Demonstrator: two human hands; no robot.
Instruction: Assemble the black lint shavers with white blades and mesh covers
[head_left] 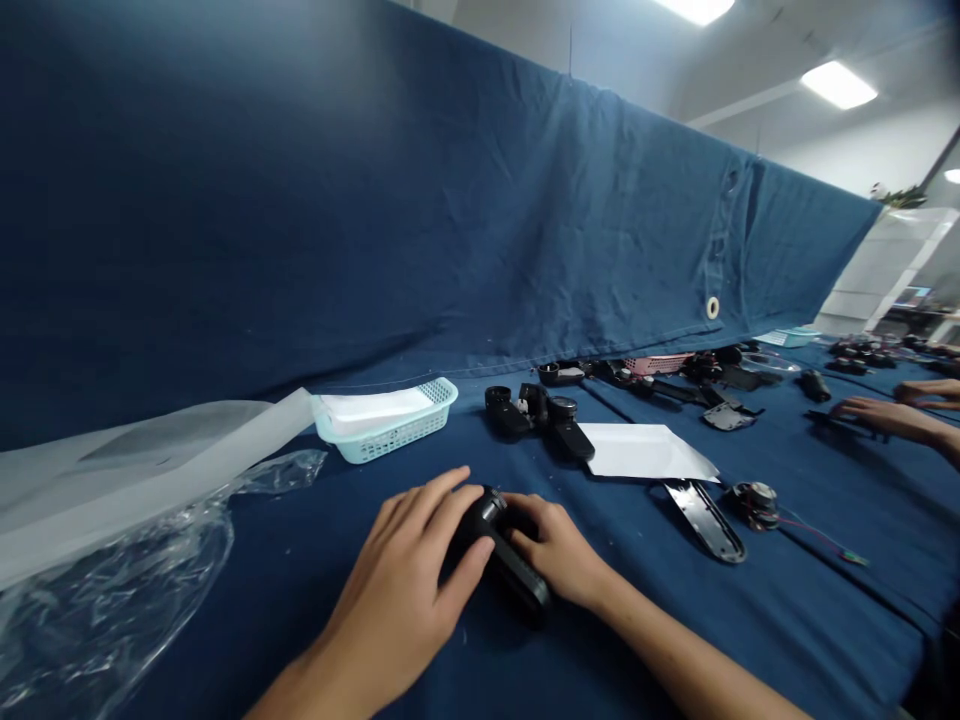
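Note:
A black handheld device with a rounded head and a long handle lies on the blue cloth in front of me. My left hand wraps over the left of its head, with the thumb pressed along the near side. From the right, my right hand grips it near where the head meets the handle; its curled fingers are partly hidden. Beyond my hands rest similar black devices and a white sheet of paper. An open shell half lies to the right, beside a round motor-like part with thin wires.
A light blue basket holding white paper stands behind my left hand. Clear plastic bags and white foam sheeting lie at left. A blue curtain borders the back. Another person's hands work at far right near black parts.

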